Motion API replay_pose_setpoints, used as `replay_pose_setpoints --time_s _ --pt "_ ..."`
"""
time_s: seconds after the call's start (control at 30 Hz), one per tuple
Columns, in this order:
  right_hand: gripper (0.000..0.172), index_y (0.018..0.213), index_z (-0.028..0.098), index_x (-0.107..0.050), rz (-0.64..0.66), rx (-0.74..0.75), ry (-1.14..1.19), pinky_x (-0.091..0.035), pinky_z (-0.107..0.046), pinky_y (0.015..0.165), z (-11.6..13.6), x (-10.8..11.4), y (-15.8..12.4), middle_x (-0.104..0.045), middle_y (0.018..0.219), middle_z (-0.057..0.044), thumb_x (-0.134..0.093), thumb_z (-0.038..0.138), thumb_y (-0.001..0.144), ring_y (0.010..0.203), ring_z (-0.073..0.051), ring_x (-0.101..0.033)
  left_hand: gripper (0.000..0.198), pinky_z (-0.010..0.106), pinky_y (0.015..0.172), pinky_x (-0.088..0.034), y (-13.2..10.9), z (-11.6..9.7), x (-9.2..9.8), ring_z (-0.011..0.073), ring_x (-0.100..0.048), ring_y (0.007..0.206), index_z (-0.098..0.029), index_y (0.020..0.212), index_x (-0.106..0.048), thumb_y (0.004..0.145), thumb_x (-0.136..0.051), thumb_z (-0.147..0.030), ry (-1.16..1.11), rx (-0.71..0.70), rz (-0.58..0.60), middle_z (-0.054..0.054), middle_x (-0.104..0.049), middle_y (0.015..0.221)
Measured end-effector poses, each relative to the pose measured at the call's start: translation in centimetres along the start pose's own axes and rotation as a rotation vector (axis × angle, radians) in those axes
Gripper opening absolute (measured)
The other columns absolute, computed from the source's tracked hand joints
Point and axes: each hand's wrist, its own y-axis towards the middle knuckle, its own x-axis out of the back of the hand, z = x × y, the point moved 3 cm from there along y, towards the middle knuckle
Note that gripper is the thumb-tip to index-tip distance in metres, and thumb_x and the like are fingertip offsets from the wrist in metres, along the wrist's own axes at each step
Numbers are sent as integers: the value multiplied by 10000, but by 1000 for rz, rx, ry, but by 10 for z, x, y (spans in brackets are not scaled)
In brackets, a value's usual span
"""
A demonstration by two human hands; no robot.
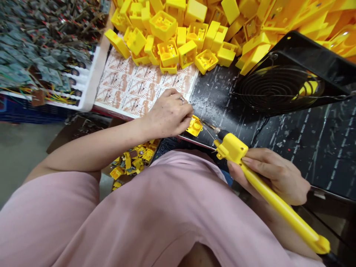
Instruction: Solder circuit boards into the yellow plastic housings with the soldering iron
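My left hand [169, 114], with a ring on one finger, is closed at the bench's near edge on a small yellow plastic housing [195, 127]. Part of that housing is hidden behind the fingers. In my right hand [275, 174] is a yellow soldering iron [233, 147] with a long handle, gripped near its head. Its metal tip and a thin tube beside it point left at the housing. Whether the tip touches the housing I cannot tell.
Yellow plastic housings [168, 52] are heaped along the back. A black fan [280, 87] stands at the right on the black bench mat [306, 148]. At the left, a white tray [93, 79] holds many circuit boards with wires. Below the edge lie more yellow parts [133, 159].
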Motion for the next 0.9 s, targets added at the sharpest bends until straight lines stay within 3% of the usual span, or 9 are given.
replay_pose_setpoints --time_s 0.07,0.13,0.2,0.27,0.4,0.47,0.57,0.73,0.9 --pt "179 921 241 -652 -81 87 30 -586 -217 561 0 0 1 -706 749 22 -819 179 902 600 -121 -682 278 506 1042 -502 -2 1 3 271 -678 926 -199 870 -712 964 -468 -292 -43 33 18 63 -716 798" --pt "208 1028 234 -688 -162 85 71 -607 -242 570 -6 -2 -4 -723 778 14 -831 175 889 614 -143 -703 286 518 1080 -495 -7 6 9 292 -686 1047 -188 1058 -723 965 -524 -371 -149 85 22 83 -757 971" --pt "338 1179 243 -717 -208 48 85 -632 -265 588 -16 -7 -14 -764 841 3 -847 178 873 659 -170 -740 433 494 1090 -511 -16 14 15 299 -676 1161 -172 1258 -667 927 -607 -444 -290 186 -7 107 -749 1192" --pt "535 1345 262 -700 -235 16 52 -643 -275 589 -23 -12 -24 -803 928 -6 -877 183 846 704 -189 -770 532 450 1048 -549 -27 23 17 285 -683 1172 -155 1313 -627 885 -657 -468 -420 324 -32 122 -726 1280" --pt "765 1520 357 -596 -306 -61 -11 -675 -327 654 -26 -18 -35 -828 1091 -9 -907 231 832 779 -221 -803 332 441 1003 -566 -37 26 8 254 -722 1052 -177 1031 -704 865 -649 -460 -561 435 -70 102 -772 1117" --pt "768 1527 404 -581 -294 -109 -16 -686 -353 697 -23 -19 -35 -825 1123 -8 -897 240 846 809 -230 -809 256 452 1001 -558 -37 23 6 245 -729 1012 -196 893 -704 886 -632 -441 -593 440 -143 88 -788 1039" --pt "713 1494 407 -613 -280 -147 -57 -675 -342 677 -21 -18 -34 -826 1110 -16 -890 257 854 821 -233 -812 228 484 1036 -533 -36 21 8 223 -718 909 -210 845 -708 890 -652 -426 -627 458 -199 50 -782 902" --pt "614 1334 301 -725 -366 -41 -113 -660 -262 646 -18 -9 -30 -833 1007 7 -959 266 767 728 -187 -792 152 636 1279 -284 -29 14 16 215 -699 957 -242 807 -735 867 -646 -350 -531 274 -4 -18 -766 839" --pt "488 1288 239 -698 -130 92 -40 -666 -257 625 -7 -3 -12 -826 924 -23 -889 188 842 705 -196 -792 235 723 1253 -237 -21 3 17 251 -675 970 -254 800 -754 928 -564 -305 -270 174 63 -2 -724 751"
